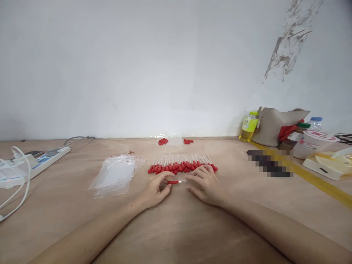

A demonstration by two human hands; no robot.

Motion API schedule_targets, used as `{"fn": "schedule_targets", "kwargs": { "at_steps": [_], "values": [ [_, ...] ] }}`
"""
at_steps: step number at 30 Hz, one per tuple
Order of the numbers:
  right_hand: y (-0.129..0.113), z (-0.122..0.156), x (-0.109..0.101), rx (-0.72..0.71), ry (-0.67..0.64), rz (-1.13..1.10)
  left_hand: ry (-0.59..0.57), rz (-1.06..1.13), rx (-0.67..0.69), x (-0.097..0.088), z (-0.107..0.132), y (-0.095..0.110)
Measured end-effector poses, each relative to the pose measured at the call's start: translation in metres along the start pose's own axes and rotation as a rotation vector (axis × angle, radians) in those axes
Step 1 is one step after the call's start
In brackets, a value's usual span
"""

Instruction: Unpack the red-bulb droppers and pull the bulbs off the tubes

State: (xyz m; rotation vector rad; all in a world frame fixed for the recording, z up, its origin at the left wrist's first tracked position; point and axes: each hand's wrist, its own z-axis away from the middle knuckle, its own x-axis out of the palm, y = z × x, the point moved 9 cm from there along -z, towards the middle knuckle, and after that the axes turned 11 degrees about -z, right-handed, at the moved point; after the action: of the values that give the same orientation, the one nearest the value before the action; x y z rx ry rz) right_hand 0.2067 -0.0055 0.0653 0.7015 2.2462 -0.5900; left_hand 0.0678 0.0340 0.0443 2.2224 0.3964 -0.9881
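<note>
while both hands sit low over the counter (176,231), a single red-bulbed dropper (173,182) lies between them, long axis crosswise, red end at the left hand (156,190), clear tube toward the right hand (205,184). neither is plainly nearer; each is at its own end. left is part curled, thumb and fingers bracketing the bulb; from where i stand, can't tell if it's pinched. right is half open, fingers at the tube's far end, thumb apart below; can't tell if there's any hold. the row of droppers (183,167) is just beyond, bulbs toward the person, tubes toward the wall, so the single one lies roughly square to them.
</note>
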Motion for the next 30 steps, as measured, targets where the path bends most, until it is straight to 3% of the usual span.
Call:
{"fn": "schedule_targets", "kwargs": {
  "at_steps": [4, 9, 14, 20, 30],
  "values": [
    [0.003, -0.002, 0.014, 0.006, -0.01, -0.009, -0.018, -0.028, 0.033, 0.003, 0.003, 0.0],
    [0.005, 0.0, 0.024, 0.016, -0.041, -0.043, -0.049, -0.153, 0.123, 0.003, 0.002, 0.016],
    [0.0, -0.001, 0.019, -0.011, 0.028, -0.043, -0.022, -0.308, 0.187, 0.001, -0.002, 0.027],
    [-0.008, 0.0, 0.021, -0.056, 0.023, -0.003, -0.023, -0.432, 0.204, 0.007, -0.002, 0.023],
    [-0.015, 0.004, 0.016, -0.1, 0.04, -0.005, -0.097, -0.477, 0.236, 0.007, 0.002, 0.035]
  ]
}}
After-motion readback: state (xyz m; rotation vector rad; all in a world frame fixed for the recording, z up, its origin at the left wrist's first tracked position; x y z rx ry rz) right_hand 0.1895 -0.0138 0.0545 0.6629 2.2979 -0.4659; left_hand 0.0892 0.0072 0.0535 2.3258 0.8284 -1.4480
